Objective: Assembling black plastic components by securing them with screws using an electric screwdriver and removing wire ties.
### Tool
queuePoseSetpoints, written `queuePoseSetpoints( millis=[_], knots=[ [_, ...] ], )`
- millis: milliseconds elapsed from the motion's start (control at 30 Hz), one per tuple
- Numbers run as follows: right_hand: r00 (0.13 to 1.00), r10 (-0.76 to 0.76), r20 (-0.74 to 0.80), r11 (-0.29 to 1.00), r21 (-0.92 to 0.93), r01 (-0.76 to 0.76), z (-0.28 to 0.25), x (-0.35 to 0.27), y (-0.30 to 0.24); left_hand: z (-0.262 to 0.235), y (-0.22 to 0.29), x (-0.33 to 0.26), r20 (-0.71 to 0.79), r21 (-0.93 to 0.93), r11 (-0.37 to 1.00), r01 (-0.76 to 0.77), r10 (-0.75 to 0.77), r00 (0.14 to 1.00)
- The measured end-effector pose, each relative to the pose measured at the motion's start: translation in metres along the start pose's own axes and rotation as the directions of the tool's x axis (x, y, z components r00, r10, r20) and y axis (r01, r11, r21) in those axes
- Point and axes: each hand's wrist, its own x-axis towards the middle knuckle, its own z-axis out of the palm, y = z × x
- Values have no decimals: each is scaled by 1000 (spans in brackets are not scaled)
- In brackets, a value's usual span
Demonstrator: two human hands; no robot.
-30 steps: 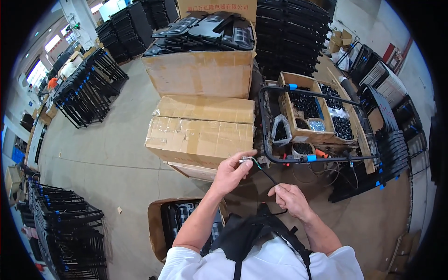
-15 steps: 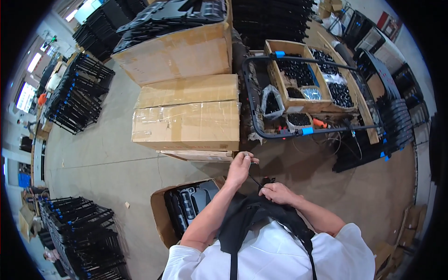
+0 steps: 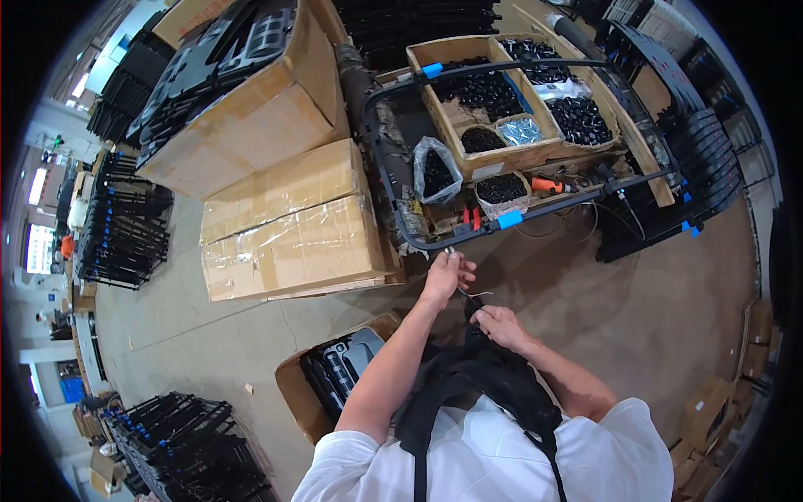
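Observation:
My left hand [image 3: 447, 278] is closed, a small silver-tipped piece [image 3: 450, 249] poking from its fingers just below the near bar of a black tubular frame [image 3: 443, 242]. Lower and to the right, my right hand [image 3: 502, 325] is closed by the black apron [image 3: 473, 360]; what its fingers hold is mostly hidden. A thin pale strand [image 3: 479, 294] shows between the hands. Blue clips [image 3: 510, 220] sit on the frame, which rests across the cluttered bench. Inside its outline lie a wooden parts tray [image 3: 502, 157], a clear bag of black parts [image 3: 436, 171] and an orange-handled tool [image 3: 548, 185].
A taped carton [image 3: 293, 243] stands left of the bench, with a larger carton [image 3: 251, 134] of grey-black panels behind it. An open box [image 3: 305, 402] of panels is by my left elbow. Black frames stand stacked at left [image 3: 125, 226] and right [image 3: 698, 159].
My view has swung, bringing the bench nearer and shifting it left. My left hand has gone up to near the frame's bar; my right hand stays close to the apron.

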Motion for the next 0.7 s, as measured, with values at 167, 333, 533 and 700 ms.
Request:
queuePoseSetpoints(
  millis=[167,333,533,700],
  knots=[
    [995,-35,91,999,10,34,-23,6,-2,1,-2,-4,-25,33,994,-102,103,994],
    [988,-65,140,997,-31,70,-45,16,-1,7,1,1,26,-208,978,-2,7,1000],
    [971,-131,198,989,-46,143,-52,27,-4,-1,9,5,109,-274,954,123,-96,989],
    [963,-147,227,987,-34,159,-56,33,-2,2,9,-11,18,-544,833,96,-103,994]
  ],
)
